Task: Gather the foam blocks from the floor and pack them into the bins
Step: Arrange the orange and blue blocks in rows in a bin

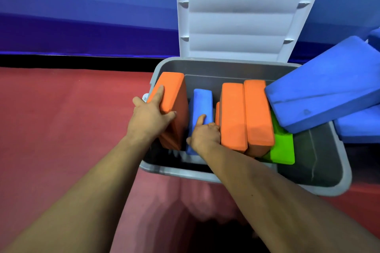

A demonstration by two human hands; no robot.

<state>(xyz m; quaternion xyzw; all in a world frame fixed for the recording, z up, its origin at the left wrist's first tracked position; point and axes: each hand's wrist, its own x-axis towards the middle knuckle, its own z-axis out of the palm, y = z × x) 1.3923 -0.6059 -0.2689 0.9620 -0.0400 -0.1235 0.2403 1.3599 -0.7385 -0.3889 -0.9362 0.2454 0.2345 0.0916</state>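
A grey bin [329, 189] stands open on the red floor, its lid [244, 16] tipped up against the wall. My left hand [152, 115] grips an orange foam block [174, 96] standing at the bin's left end. My right hand [205, 133] holds a blue foam block [202, 102] standing on edge just right of it. Two orange blocks [246, 115] stand upright in the middle, with a green block [282, 148] beside them. A large blue block [327, 86] leans over the bin's right rim.
More blue foam blocks [359, 125] lie outside the bin on the right. A blue wall [82, 16] with a black base strip runs behind. Red floor mat [61, 119] stretches to the left and in front of the bin.
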